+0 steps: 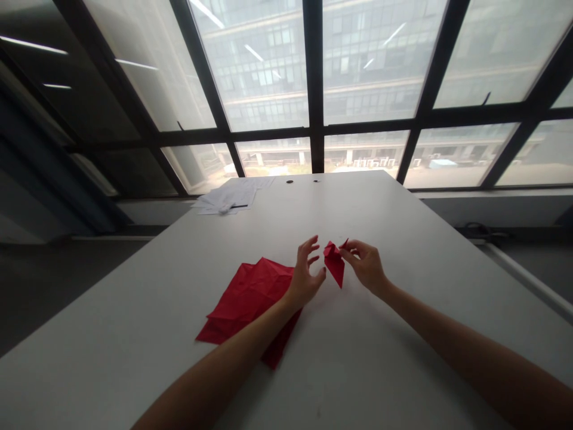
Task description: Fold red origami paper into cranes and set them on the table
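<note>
A small folded red paper figure (333, 263), like an origami crane, is held up above the table by my right hand (366, 263). The thumb and fingers of that hand pinch it at its right tip. My left hand (308, 272) is just to its left, with fingers apart and curved and nothing in them; a narrow gap separates it from the folded paper. Creased red paper sheets (255, 295) lie flat on the table to the left, overlapping one another. My left forearm passes over them and hides part of them.
The white table (340, 358) runs away from me toward tall windows (268, 65) with dark frames. Loose white papers (228, 196) with a dark pen-like stick (239, 206) lie at the far left. Two small holes are near the far edge. A blue curtain (49, 167) hangs at left.
</note>
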